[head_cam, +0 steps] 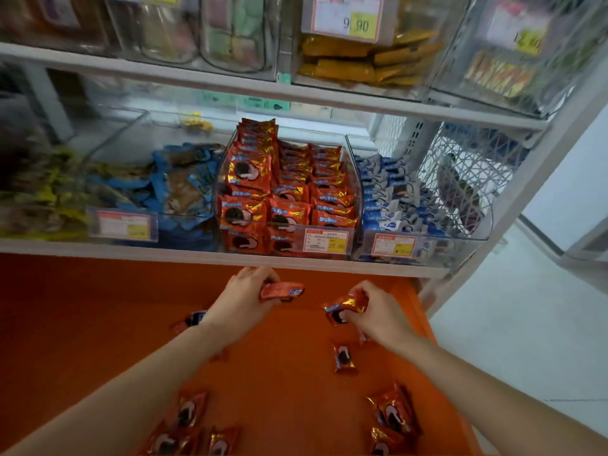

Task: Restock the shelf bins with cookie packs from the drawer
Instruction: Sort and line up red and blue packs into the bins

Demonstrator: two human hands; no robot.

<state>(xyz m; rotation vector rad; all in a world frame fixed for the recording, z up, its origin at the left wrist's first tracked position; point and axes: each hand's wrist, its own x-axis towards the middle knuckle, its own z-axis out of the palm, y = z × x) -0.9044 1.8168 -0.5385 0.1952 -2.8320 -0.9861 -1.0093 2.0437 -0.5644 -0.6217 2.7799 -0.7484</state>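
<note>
— Where are the cookie packs right now?

— Most lie loose on the floor of the orange drawer [98, 307], pulled out below the shelf [131, 250]. One lies alone near the right side [343, 358], and more sit in clusters at the near left [190, 409] and the near right [394, 413].

— And the hands?

— Both are over the far end of the drawer, just below the shelf edge. The left grip [243, 307] has its fingers curled round one red pack [281, 291], which sticks out to the right. The right grip [378, 314] pinches another red pack [343, 309], its foil crumpled, printed face towards the camera.

— Are the two held packs touching?

— No, they are apart, with bare drawer floor between them.

— What about the bin?

— The clear middle bin [360, 205] on the shelf directly above is packed with rows of the same red packs, a price tag [325, 241] on its front. Just beside it on the right, a bin holds blue-and-white packs [388, 199].
</note>
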